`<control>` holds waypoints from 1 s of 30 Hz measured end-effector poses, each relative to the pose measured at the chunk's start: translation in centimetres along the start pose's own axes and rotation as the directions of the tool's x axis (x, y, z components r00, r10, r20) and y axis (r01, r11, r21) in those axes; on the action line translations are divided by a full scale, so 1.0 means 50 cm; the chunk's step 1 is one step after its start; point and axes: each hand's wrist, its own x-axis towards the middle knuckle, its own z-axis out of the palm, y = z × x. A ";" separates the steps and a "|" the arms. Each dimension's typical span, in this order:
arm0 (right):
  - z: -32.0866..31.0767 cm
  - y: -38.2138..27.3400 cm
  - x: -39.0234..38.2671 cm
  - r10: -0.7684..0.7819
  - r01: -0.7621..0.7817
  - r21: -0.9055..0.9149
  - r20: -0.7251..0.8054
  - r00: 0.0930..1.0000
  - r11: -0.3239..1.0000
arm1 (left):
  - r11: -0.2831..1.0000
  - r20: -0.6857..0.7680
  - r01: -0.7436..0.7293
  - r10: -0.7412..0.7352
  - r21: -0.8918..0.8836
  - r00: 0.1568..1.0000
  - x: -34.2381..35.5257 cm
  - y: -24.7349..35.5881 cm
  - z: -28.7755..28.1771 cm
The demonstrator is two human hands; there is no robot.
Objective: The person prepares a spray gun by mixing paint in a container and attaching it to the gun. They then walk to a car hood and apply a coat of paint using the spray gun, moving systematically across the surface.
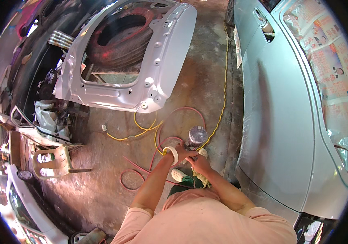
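My left hand (179, 154) and my right hand (200, 164) meet in front of my body, fingers closed. A small dark thing shows between them, too hidden to name. A pale ring like a roll of tape (170, 156) sits around my left wrist. Just beyond the hands is a round grey container (198, 136) with a stained top; I cannot tell whether it touches them. A red hose (188, 108) loops close by my left hand. Below my right hand hangs a pale yellowish cloth (202, 179); whether that hand grips it is hidden.
A silver car body (279, 122) runs along the right, its window covered with printed paper (324, 61). Ahead stands a grey tailgate panel (113, 95) with a tire (121, 53) behind it. A yellow hose (225, 81) crosses the floor. A plastic chair (52, 162) is at left.
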 end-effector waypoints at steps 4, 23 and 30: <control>-0.027 -0.061 -0.019 0.186 -0.189 0.152 0.032 0.982 0.970 | 0.999 -0.075 -0.054 0.054 0.011 0.996 0.027 -0.035 0.028; -0.026 0.003 -0.009 0.282 -0.242 0.343 -0.073 0.957 0.908 | 0.934 -0.328 -0.169 0.274 0.315 0.904 0.063 0.000 0.063; -0.108 0.060 0.119 0.310 -0.191 0.363 -0.304 0.901 0.912 | 0.580 -0.131 -0.110 0.006 -0.807 0.991 0.275 -0.164 0.228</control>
